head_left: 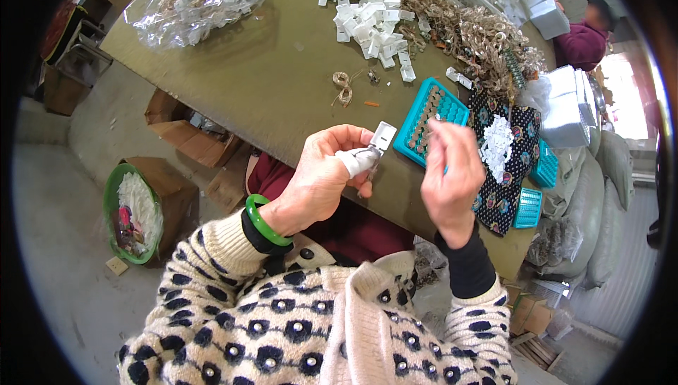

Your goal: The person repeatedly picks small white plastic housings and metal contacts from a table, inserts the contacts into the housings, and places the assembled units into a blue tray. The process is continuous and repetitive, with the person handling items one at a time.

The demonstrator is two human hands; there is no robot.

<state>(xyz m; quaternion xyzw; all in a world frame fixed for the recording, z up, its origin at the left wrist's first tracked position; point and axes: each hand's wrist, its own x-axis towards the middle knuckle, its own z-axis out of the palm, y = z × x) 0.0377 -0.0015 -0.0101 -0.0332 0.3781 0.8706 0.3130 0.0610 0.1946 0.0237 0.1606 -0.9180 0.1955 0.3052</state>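
My left hand (pixel 311 176) is closed on a small white plastic housing (pixel 382 135), pinched between thumb and fingertips above the table's front edge. White tape wraps one of its digits, and a thin cord seems to hang below the grip. My right hand (pixel 453 173) hovers over the near right corner of a teal tray (pixel 412 122), fingertips pinched together. A tiny pale piece shows at those fingertips, too small to name. Small round brownish parts stand in rows in the tray. Right of it, a heap of small white pieces (pixel 497 146) lies on a dark patterned cloth (pixel 494 210).
White housings (pixel 367 21) are piled at the back beside a tangle of beige cords (pixel 480 39). A clear bag (pixel 205 3) of parts sits back left. Two smaller teal trays (pixel 527 208) stand at the right. A green basket (pixel 113 208) is on the floor; another person (pixel 583 42) sits far right.
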